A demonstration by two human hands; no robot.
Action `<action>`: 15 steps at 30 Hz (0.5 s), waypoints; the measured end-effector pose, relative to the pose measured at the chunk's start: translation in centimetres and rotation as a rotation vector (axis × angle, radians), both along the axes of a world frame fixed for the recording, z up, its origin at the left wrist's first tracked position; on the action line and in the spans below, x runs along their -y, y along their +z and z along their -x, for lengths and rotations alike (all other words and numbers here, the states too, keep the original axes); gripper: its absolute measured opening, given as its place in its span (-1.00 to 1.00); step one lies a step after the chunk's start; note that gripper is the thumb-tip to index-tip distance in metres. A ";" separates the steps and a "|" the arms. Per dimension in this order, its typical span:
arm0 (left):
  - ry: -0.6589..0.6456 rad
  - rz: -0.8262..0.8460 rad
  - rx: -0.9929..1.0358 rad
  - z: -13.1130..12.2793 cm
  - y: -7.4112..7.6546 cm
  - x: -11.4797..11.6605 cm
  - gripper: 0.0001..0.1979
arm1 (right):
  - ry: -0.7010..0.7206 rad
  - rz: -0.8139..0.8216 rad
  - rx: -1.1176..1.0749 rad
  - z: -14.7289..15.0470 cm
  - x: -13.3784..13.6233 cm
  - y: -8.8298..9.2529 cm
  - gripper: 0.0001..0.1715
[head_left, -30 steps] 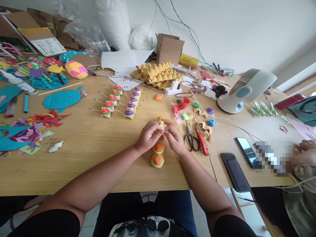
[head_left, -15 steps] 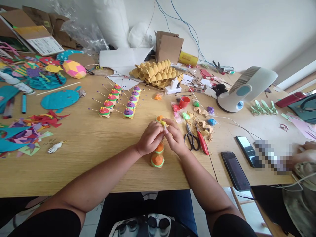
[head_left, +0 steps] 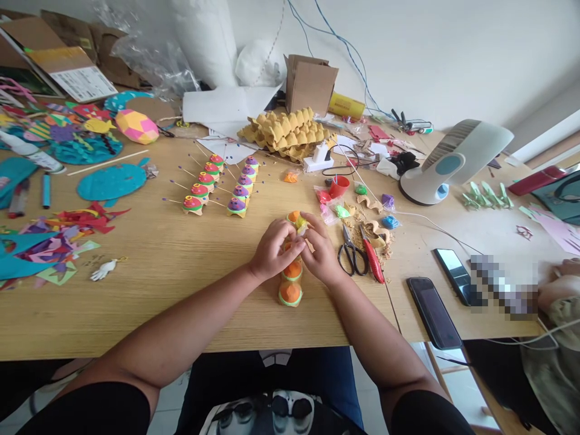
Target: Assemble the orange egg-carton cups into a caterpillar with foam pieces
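A row of orange and green egg-carton cups [head_left: 290,284] lies on the wooden table [head_left: 181,290] in front of me. My left hand [head_left: 273,249] and my right hand [head_left: 319,254] meet over its far end, fingers pinched together on a small yellow piece [head_left: 299,222] at the top of the row. Both hands rest low on the cups and hide the middle of the row.
Scissors [head_left: 352,254] and a red-handled cutter [head_left: 372,260] lie just right of my hands. Two finished rows of red and purple cups [head_left: 222,184] stand farther back. A fan [head_left: 453,160], two phones [head_left: 435,311], egg cartons [head_left: 285,130], paper scraps [head_left: 49,241] and another person's hand [head_left: 559,281] surround the spot.
Both hands have dropped slightly toward the row of cups and closed in tighter on the yellow piece. The view shifted a little; nothing else moved.
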State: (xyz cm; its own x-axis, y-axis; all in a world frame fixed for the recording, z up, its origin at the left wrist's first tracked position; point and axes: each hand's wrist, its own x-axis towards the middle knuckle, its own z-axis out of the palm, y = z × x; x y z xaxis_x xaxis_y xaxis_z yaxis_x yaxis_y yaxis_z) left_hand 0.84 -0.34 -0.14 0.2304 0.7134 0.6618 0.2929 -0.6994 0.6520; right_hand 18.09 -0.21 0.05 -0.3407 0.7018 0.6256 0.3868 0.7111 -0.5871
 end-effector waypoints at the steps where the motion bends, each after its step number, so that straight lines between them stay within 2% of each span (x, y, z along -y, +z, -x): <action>1: 0.011 -0.014 -0.021 0.0 0.0 -0.1 -0.79 | -0.005 -0.004 0.005 -0.1 0.0 0.0 -0.86; 6: 0.048 -0.095 -0.118 0.0 -0.1 -0.3 -0.78 | -0.071 -0.071 0.010 0.1 0.0 0.0 -0.86; 11: 0.186 -0.217 -0.213 -0.2 -0.1 0.4 -0.80 | -0.211 -0.272 0.038 0.6 0.4 0.5 -0.86; 15: 0.249 -0.218 -0.208 -0.6 -0.1 0.8 -0.75 | -0.232 -0.347 0.030 0.9 0.5 0.9 -0.83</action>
State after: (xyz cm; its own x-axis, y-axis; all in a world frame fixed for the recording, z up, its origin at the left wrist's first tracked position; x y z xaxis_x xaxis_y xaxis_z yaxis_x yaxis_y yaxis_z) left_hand 1.41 -1.14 -0.24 0.2126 0.6125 0.7613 0.5813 -0.7055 0.4053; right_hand 17.22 -0.71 0.98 -0.2195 0.5114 0.8308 0.5734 0.7566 -0.3143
